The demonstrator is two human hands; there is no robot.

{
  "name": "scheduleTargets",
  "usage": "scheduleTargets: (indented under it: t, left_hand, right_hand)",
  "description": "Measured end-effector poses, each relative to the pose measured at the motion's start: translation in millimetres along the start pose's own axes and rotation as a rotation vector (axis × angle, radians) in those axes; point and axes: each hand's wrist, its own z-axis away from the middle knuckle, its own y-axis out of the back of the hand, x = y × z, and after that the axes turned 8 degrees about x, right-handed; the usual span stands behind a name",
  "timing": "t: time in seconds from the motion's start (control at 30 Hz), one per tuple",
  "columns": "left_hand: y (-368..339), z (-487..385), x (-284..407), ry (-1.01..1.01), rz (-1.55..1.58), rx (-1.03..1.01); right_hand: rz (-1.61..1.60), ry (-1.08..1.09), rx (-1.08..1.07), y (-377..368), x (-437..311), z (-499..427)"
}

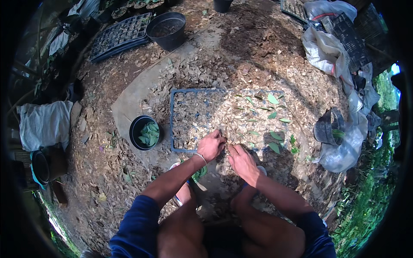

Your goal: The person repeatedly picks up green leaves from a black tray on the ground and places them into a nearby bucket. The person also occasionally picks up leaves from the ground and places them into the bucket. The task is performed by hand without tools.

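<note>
A seedling tray (172,121) with a dark blue rim lies on the ground in front of me, filled with brown, chip-like litter. Green leaves (273,99) stand or lie in its right half. Over the tray's near edge, my left hand (211,145) has its fingers bent down to the litter. Close beside it on the right, my right hand (242,161) also has curled fingers, a small gap apart from the left. Whether either hand pinches something is too small to tell. A black pot (131,137) holding cut green leaves stands left of the tray.
Stacked seedling trays (119,48) and a wide black pot (166,40) are at the upper left. White sacks (326,54), a black crate (350,42) and a tipped black pot (322,127) line the right side. Green leaves (200,174) lie between my feet.
</note>
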Motion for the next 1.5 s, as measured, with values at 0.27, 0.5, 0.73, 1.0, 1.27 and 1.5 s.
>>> scheduleTargets:
  t: [0.27, 0.5, 0.73, 1.0, 1.27, 1.5]
  left_hand:
    - [-3, -1, 0, 0.016, -0.009, -0.008]
    - [-2, 0, 0, 0.022, 0.020, -0.014]
    - [0, -1, 2, 0.014, 0.000, -0.024]
    - [10, 5, 9, 0.044, 0.013, 0.002]
    - [4, 8, 1, 0.003, -0.045, -0.028]
    - [0, 7, 3, 0.040, -0.065, -0.003]
  right_hand:
    - [0.321, -0.139, -0.427, 4, -6, 20]
    - [0.327, -0.176, -0.547, -7, 10, 2]
    - [0.289, -0.036, -0.339, -8, 11, 12]
    - [0.284, -0.168, -0.527, -2, 9, -3]
    - [0.274, -0.098, -0.442, -6, 15, 6]
    - [0.223, -0.035, -0.380, 1, 14, 1]
